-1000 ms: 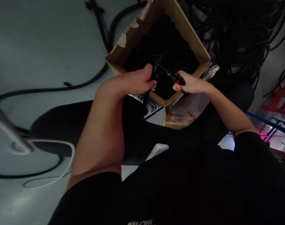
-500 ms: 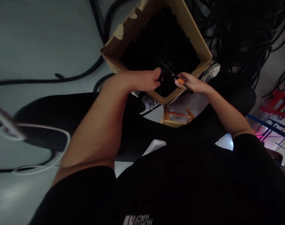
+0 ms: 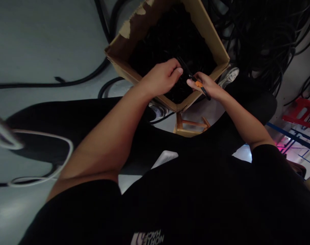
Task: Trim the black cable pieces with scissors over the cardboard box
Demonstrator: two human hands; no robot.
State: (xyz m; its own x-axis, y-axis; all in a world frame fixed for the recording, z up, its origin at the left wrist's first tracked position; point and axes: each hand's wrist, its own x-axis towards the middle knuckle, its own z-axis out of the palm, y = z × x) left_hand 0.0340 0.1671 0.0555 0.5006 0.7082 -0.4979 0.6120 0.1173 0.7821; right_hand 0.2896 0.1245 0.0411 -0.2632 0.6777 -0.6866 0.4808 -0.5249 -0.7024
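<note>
My left hand is closed, thumb against the fingers, over the near left side of an open cardboard box. A dark, thin black piece shows at its fingertips, hard to make out against the dark contents. My right hand, over the box's near right edge, is wrapped round pliers with orange and black handles. Their jaws point up and left toward my left hand. Many small black pieces fill the box.
A wooden stool stands just below the box, between my legs. Black cables lie heaped at the upper right, and a thick black cable crosses the floor at left. A red plastic item is at far right. A white cable loops at left.
My left hand has moved up and slightly right, its back turned more into view. The pliers have tilted a little in my right hand, which stays nearly in place.
</note>
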